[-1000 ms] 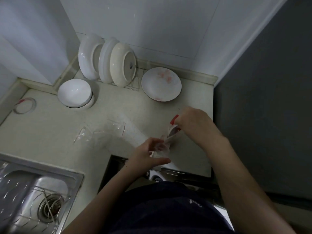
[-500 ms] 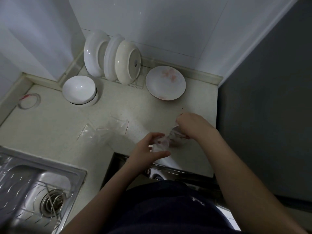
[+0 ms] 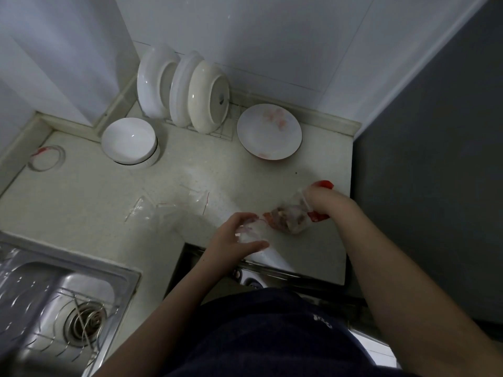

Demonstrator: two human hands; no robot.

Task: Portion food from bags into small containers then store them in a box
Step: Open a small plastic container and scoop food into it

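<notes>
Landmark: patterned plate [image 3: 269,131], white with faint pink marks, lying flat on the countertop [image 3: 89,202] by the back wall.

Task items:
- Food bag [image 3: 288,220]: clear plastic with red parts at its upper end, holding pinkish-brown pieces. It is on the person's side of the plate and slightly right of it, and is held above the counter. It is tilted, with its lower end pointing left.
- Right hand [image 3: 325,205]: fingers closed round the bag's upper end, holding it firmly.
- Small clear container [image 3: 251,232]: on the person's side of the plate, just beside the bag's lower end. Its exact shape cannot be made out.
- Left hand [image 3: 234,240]: curled round the container, fingers above and thumb below.

Other items:
- Empty clear bags [image 3: 168,206] with thin red lines lie flat on the counter, left of the plate and nearer the person.
- White bowl [image 3: 129,141]: well left of the plate.
- Three white dishes [image 3: 185,88] stand on edge in a wire rack, just left of the plate.
- Steel sink [image 3: 54,303]: far left of the plate, at the near edge.

Writing: a small pale mark [image 3: 322,321] on the person's dark garment is too small to read.
</notes>
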